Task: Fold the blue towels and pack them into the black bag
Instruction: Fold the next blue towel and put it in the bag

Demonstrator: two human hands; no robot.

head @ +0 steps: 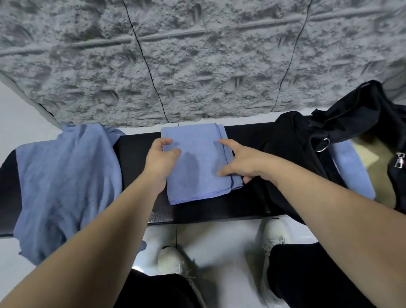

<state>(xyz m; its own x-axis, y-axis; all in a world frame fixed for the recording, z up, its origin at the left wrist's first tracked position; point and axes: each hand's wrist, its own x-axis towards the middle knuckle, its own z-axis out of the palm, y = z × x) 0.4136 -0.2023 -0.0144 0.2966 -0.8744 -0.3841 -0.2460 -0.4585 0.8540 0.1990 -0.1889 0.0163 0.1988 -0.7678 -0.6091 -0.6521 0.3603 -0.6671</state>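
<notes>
A folded blue towel lies in the middle of a black bench. My left hand grips its left edge, thumb on top. My right hand holds its right edge, with index finger and thumb on top and the other fingers tucked under the fold. A heap of unfolded blue towels drapes over the bench's left end. The black bag stands open at the right end, and a blue towel shows inside it.
A rough grey wall rises right behind the bench. Pale floor tiles lie in front, where my two white shoes stand. The bag's strap with a metal ring and a zip pull hang over its opening.
</notes>
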